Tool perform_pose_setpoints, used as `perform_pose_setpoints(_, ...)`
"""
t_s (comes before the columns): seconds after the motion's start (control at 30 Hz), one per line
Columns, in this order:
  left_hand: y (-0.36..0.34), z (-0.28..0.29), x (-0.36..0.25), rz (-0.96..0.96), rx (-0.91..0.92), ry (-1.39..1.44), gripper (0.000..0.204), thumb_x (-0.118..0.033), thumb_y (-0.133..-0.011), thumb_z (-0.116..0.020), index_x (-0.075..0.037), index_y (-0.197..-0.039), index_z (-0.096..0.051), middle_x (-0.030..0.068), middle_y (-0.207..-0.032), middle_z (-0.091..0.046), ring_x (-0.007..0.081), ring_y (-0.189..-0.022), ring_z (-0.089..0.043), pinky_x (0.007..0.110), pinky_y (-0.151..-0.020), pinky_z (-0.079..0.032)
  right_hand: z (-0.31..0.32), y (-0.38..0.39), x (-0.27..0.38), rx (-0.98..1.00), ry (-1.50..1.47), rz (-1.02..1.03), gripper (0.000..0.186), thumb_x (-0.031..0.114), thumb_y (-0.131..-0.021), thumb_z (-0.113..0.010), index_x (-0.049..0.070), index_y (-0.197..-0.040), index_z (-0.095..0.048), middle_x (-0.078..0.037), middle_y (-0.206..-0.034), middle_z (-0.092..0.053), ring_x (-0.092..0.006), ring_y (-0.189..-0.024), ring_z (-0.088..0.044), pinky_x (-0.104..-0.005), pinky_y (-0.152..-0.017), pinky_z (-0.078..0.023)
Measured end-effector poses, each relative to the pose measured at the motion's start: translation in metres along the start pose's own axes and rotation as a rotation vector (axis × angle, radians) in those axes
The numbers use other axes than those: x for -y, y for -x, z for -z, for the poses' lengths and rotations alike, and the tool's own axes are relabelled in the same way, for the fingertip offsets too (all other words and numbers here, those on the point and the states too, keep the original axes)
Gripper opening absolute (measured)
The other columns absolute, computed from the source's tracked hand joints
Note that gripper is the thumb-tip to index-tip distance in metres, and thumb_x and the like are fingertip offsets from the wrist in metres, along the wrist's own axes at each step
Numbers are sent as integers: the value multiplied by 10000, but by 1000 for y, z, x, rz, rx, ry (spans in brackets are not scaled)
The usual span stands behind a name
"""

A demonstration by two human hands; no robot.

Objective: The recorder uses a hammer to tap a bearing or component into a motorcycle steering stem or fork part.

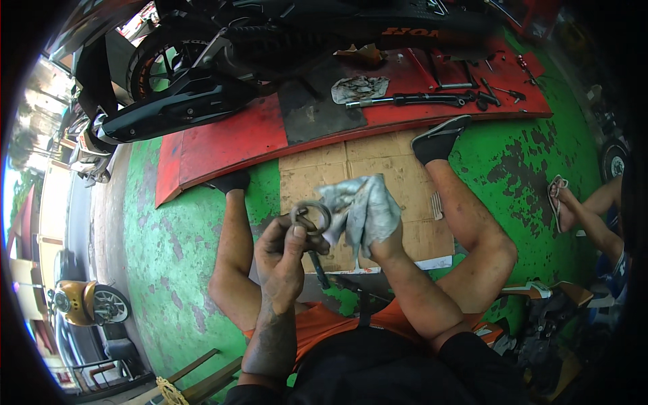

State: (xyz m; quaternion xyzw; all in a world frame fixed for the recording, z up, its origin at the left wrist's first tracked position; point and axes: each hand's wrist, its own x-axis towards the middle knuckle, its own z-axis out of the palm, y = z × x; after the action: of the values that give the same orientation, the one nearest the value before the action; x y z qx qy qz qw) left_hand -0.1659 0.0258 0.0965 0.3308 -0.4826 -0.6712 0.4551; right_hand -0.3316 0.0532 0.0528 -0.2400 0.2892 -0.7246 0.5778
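Observation:
My left hand, grimy with dark smudges, pinches a dull grey metal ring between thumb and fingers. The ring looks round and open in the middle; its exact kind cannot be made out. Close beside it, my right hand is wrapped in a stained, pale grey-blue rag and closed on it. The cloth hides most of those fingers. One edge of the rag hangs right by the ring; whether they touch is unclear. Both hands are above a sheet of brown cardboard between my legs.
Beyond my feet a red lift platform carries a black motorcycle. On it lie a torque wrench, a crumpled dirty cloth and several hand tools. Engine parts stand at lower right. Another person's leg shows at far right.

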Motion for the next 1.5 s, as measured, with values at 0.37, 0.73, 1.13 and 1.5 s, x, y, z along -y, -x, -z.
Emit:
perform_pose_setpoints(0.37,-1,-19,17,-116,-153,-80,205,-195,-1029,-582,4,-1061,-621,-19,-851,-581,57,-712,-471,208,-624,-370,-9,17,-39,-55,-410,-150,402,321,-1076,-428,-7,-1296,-503,-95,-1067,-660,-157,-917,-672,-310,-727,-592)
perform_pose_setpoints(0.73,4,-18,5,-91,-87,-325,233,-188,-1037,-561,21,-965,-636,-3,-772,-587,62,-671,-493,216,-599,-398,-8,18,-38,-5,45,162,174,149,-1023,-535,41,-1158,-552,-56,-1006,-637,-130,-862,-651,-263,-742,-560)
perform_pose_setpoints(1.13,-9,19,-32,-37,344,-855,195,-126,-941,-689,43,-865,-630,97,-704,-603,118,-631,-589,270,-592,-470,14,7,-13,184,22,-43,361,158,-967,-661,-15,-1264,-548,-68,-1072,-657,-125,-918,-665,-265,-780,-563)
perform_pose_setpoints(1.5,-26,12,-28,23,92,-407,227,-143,-981,-668,72,-1049,-657,65,-834,-680,106,-668,-630,227,-620,-506,15,-2,-22,-25,-116,72,425,292,-1020,-550,-24,-1300,-500,-160,-1163,-661,-217,-1011,-683,-326,-824,-592)
